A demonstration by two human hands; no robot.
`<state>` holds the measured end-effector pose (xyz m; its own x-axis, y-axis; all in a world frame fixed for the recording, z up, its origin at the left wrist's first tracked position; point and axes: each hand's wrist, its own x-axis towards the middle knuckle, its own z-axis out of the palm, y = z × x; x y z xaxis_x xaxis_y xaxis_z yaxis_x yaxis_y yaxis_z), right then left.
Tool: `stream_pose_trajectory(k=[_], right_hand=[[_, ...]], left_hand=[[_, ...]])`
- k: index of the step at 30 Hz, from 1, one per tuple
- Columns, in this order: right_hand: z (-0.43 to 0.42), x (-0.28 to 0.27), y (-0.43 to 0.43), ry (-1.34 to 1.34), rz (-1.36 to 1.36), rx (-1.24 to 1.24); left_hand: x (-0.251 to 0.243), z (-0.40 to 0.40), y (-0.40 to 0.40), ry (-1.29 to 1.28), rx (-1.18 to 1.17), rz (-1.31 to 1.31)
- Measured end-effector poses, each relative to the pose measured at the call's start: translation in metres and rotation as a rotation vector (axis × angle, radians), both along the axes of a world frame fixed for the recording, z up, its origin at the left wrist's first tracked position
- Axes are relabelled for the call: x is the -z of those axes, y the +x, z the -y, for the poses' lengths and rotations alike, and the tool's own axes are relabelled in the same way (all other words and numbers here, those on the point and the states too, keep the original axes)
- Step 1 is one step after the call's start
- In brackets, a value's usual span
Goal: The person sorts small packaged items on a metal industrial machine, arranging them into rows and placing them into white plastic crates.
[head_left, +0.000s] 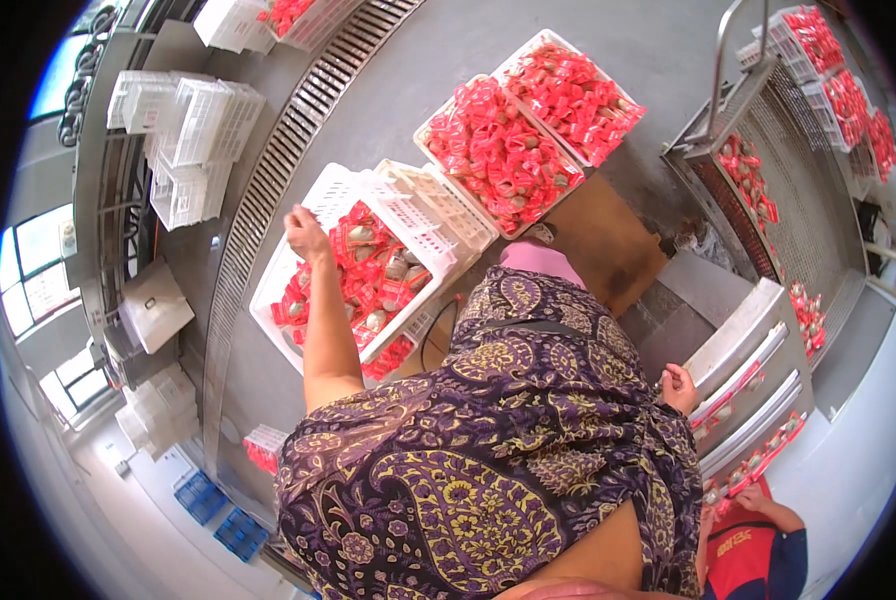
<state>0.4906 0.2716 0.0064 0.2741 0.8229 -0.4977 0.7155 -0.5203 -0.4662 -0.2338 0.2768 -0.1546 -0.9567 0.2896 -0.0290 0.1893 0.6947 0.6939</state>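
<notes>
My left hand [309, 236] is curled over the left rim of a white plastic crate [255, 306]. My forearm crosses the crate and hides part of its load of red-and-clear plastic packets [365, 274], which hold pale, egg-shaped items. This crate rests partly over another off-white crate [467, 214]. On the other side of my body, my right hand [679, 388] is beside the pale edge of a machine with stacked rails [740, 341]. Its fingers are loosely bent, the thumb is apart, and nothing shows in it.
Two filled crates [497, 150] stand ahead on the floor, near brown cardboard [617, 244]. A slatted floor drain [298, 120] curves along the left, past stacked white crates [200, 124]. On the right stands a perforated steel trough [808, 195]. A co-worker [748, 547] handles packets at lower right.
</notes>
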Motion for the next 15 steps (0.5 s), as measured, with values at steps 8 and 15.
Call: stream_pose_trajectory(k=[8, 15], right_hand=[[-0.058, -0.021, -0.025, -0.053, 0.003, -0.151], [-0.087, -0.029, -0.05, -0.116, 0.001, -0.281]], left_hand=[[0.041, 0.038, 0.082, -0.537, 0.799, -0.042], [0.182, 0.06, 0.082, -0.516, 0.878, -0.187]])
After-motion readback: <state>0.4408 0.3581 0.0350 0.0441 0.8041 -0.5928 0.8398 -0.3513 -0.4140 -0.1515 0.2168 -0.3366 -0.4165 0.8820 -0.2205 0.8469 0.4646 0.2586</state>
